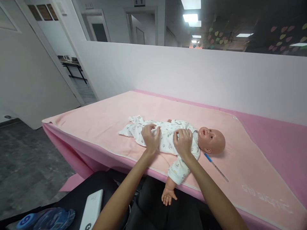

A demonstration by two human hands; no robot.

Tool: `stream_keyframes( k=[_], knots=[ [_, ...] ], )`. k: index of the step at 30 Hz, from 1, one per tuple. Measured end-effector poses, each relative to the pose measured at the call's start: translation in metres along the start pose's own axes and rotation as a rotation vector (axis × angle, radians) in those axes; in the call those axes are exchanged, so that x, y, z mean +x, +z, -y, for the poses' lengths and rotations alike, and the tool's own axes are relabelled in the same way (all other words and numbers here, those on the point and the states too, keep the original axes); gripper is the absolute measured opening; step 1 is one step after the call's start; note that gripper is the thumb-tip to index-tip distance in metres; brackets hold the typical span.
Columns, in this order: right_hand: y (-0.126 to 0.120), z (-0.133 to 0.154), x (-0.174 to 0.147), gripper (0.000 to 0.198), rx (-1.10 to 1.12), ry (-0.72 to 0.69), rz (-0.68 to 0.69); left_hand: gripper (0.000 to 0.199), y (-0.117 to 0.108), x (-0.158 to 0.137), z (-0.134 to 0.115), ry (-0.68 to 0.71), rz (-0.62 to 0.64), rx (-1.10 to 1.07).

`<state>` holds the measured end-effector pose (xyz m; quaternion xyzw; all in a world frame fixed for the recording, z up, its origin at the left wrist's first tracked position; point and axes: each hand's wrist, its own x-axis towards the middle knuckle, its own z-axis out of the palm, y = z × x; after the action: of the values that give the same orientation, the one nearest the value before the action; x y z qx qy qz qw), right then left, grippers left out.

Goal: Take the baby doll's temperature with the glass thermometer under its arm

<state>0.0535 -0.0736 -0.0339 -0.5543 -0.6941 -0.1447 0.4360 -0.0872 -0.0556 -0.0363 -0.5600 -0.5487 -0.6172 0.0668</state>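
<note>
A baby doll (212, 140) lies on its back, head to the right, dressed in a white long-sleeved romper (166, 139) with small printed figures. The romper's leg ends lie flat at the left. My left hand (151, 139) rests on the lower part of the romper, its thumb apart from its bent fingers. Over the chest, my right hand (183, 142) has its fingers curled, with romper cloth at the thumb and forefinger. One doll arm hangs over the table's near edge, its small hand (169, 194) bare. Cloth under my palms is hidden.
A pale pink blanket (100, 118) covers the table over a darker pink cloth (275, 137). A blue-capped pen (217, 167) lies beside the doll's head. At lower left are a white power bank (91, 209) and a plastic bottle (48, 218). A white wall (192, 76) stands behind.
</note>
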Motion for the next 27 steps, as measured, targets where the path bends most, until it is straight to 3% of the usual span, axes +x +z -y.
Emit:
stream_keyframes(
  k=[3, 6, 19, 23, 27],
  knots=[
    [-0.0001, 0.0003, 0.0002, 0.016, -0.006, 0.002, 0.0, 0.009, -0.0001, -0.0046, -0.0039, 0.22, 0.103, 0.068],
    [-0.0003, 0.0002, 0.0002, 0.017, -0.005, 0.001, 0.003, 0.012, 0.0015, -0.0089, -0.0065, 0.309, 0.23, 0.075],
    [0.0002, -0.001, 0.0017, 0.018, -0.067, 0.025, -0.016, 0.009, 0.0031, -0.0088, -0.0086, 0.299, 0.386, 0.119],
    [0.0013, -0.0014, 0.0014, 0.017, -0.069, 0.015, -0.026, 0.004, 0.0037, -0.0089, -0.0082, 0.295, 0.378, 0.125],
    [0.0007, -0.0007, 0.0019, 0.016, -0.059, 0.038, -0.016, 0.003, 0.0033, -0.0082, -0.0054, 0.193, 0.319, 0.15]
  ],
)
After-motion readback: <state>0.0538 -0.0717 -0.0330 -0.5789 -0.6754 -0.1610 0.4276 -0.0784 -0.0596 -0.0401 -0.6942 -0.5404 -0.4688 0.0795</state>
